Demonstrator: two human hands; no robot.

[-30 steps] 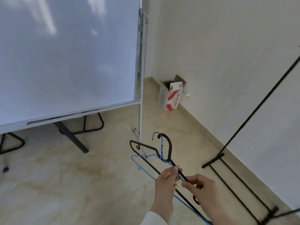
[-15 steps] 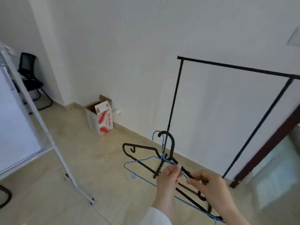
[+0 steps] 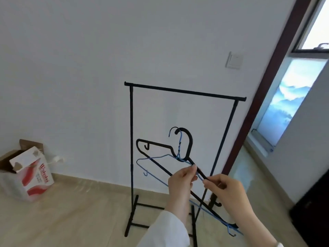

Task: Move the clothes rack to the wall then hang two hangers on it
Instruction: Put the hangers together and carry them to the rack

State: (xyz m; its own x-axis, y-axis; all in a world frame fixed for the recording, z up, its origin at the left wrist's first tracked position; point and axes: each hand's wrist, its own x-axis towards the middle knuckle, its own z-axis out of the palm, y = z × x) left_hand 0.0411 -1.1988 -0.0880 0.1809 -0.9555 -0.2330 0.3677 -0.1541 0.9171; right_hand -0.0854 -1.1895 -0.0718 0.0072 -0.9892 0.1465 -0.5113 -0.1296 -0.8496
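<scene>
We see left hand (image 3: 180, 177) pinching blue wire hanger (image 3: 156, 158), right hand (image 3: 225, 188) gripping black hanger (image 3: 188, 141); clothes rack (image 3: 185, 91) at 12 o'clock.

Black rack (image 3: 131, 139), black hanger (image 3: 189, 141), blue hanger (image 3: 156, 158).

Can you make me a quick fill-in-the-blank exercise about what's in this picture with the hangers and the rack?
1. The two hangers, the black hanger and the blue hanger, are held in ____ hands.
2. The top bar of the clothes rack has ____ hangers hanging on it.
3. The cardboard box stands on the floor to the ____ of the rack.
4. The left hand and right hand hold the hangers ____ the top bar.

Missing words: both; no; left; below
</scene>
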